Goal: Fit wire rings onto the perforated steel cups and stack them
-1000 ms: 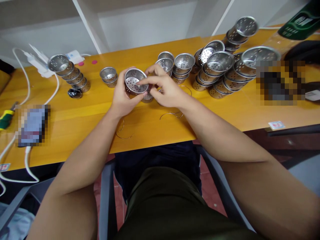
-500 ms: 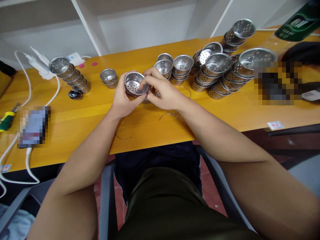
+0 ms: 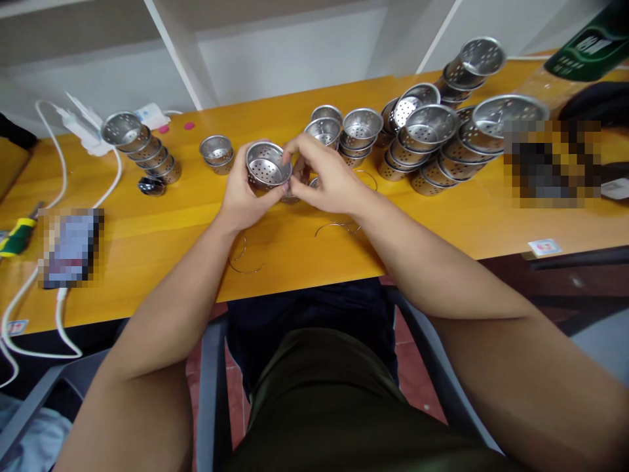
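My left hand (image 3: pixel 244 190) is wrapped round the left side of a perforated metal cup (image 3: pixel 268 167), its thumb across the front. The cup is tilted, so its holed bottom shows. At the cup's right rim is my right hand (image 3: pixel 322 172), its bent fingers and thumb closed on that edge. Whether a wire lies between these fingertips is hidden. Another perforated cup (image 3: pixel 217 152) stands just left of my hands. Thin bent wires lie on the table, one curved wire (image 3: pixel 246 270) below my left wrist and another wire (image 3: pixel 338 226) under my right forearm.
Stacks of perforated cups (image 3: pixel 427 134) crowd the right side; a leaning stack (image 3: pixel 140 144) stands at left. A phone (image 3: pixel 73 249) with a white cable, a screwdriver (image 3: pixel 19 236) and a power strip (image 3: pixel 86 134) lie left. A green-labelled bottle (image 3: pixel 584 46) is at far right.
My right fingers have drawn back from inside the cup to its right rim. My left hand keeps its hold. The whole view has shifted slightly.
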The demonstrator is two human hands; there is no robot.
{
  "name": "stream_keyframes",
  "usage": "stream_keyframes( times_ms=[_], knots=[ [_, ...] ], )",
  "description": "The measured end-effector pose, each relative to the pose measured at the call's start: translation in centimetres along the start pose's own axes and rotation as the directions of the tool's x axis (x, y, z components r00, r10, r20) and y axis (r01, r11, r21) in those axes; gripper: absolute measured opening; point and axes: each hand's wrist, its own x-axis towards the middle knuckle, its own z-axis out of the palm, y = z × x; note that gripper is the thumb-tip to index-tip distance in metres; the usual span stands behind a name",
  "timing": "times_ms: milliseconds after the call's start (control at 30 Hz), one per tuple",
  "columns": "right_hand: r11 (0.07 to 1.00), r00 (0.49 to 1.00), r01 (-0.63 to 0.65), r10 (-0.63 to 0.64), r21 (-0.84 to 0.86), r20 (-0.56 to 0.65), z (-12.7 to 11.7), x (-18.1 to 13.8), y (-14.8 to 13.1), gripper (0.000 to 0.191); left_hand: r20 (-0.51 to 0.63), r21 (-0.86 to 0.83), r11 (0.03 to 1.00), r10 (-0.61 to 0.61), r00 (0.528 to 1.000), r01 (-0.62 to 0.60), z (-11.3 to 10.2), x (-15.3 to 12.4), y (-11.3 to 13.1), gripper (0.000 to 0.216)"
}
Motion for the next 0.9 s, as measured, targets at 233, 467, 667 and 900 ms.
stream_keyframes(
  times_ms=[233,467,667,900],
  knots=[
    [0.999,0.999,0.04,-0.04,-0.016,-0.001,-0.1,0.1,-0.3,0.026,-0.012,0.011,1.0,0.024,1.0,-0.024,-0.1,0.1,-0.4,0.104],
    [0.996,0.997,0.072,-0.071,-0.05,0.022,0.1,0.0,-0.1,0.031,-0.022,0.014,1.0,-0.023,0.999,0.023,0.2,-0.1,-0.5,0.105],
    [0.995,0.997,0.07,-0.068,-0.064,0.041,0.0,0.1,-0.5,0.02,0.017,0.027,0.999,-0.045,0.999,0.044,-0.2,-0.1,0.3,0.109],
    [0.996,0.996,0.084,-0.084,0.0,0.04,-0.2,-0.1,-0.5,0.044,0.029,0.018,1.0,-0.002,1.0,0.001,-0.6,-0.5,-0.4,0.105]
  ],
)
